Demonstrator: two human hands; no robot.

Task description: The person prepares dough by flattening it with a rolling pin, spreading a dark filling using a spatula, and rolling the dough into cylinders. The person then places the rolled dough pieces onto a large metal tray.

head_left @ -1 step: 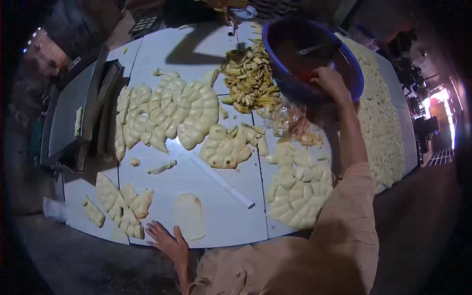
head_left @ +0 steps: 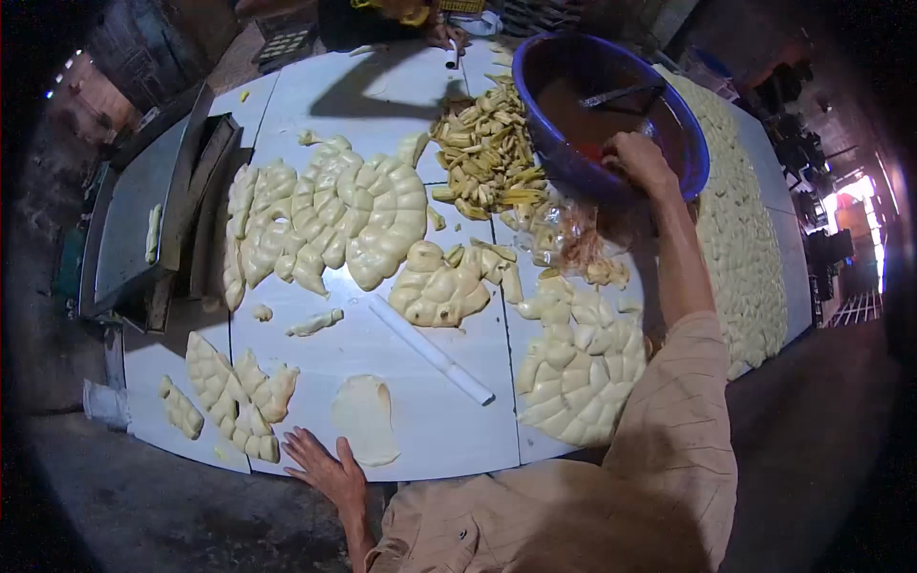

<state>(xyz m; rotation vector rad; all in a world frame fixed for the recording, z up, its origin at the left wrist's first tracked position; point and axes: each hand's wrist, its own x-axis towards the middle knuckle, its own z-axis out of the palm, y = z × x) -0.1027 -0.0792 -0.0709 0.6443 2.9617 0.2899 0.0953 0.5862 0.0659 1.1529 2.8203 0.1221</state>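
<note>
At seven o'clock, by the near edge of the white tabletop (head_left: pixel 449 439), the left hand (head_left: pixel 330 473) lies palm down and open, fingers spread, its thumb just beside a thin flat dough sheet (head_left: pixel 366 425). Toward eight o'clock sits a fan-shaped dough cluster (head_left: pixel 215 382). A white pipe (head_left: pixel 430 350) lies slantwise between the sheet and a lumpy dough piece (head_left: pixel 439 291) at the middle, while a round of puffy dough segments (head_left: pixel 583 372) spreads at four o'clock.

At two o'clock, beyond a clear plastic bag (head_left: pixel 549 234), the right hand (head_left: pixel 640 162) reaches over the near wall of a blue-purple basin (head_left: pixel 697 148), fingers curled; whether they grip anything, I cannot tell. The basin holds brown contents and a dark implement (head_left: pixel 621 94).

At three o'clock is a broad dimpled dough spread (head_left: pixel 740 258); at ten, large segmented dough slabs (head_left: pixel 382 215), with metal trays (head_left: pixel 138 229) past them. Toward twelve lie heaped banana-like slices (head_left: pixel 487 158) and, farthest, another person's hand (head_left: pixel 449 36) on a white tube (head_left: pixel 452 57).
</note>
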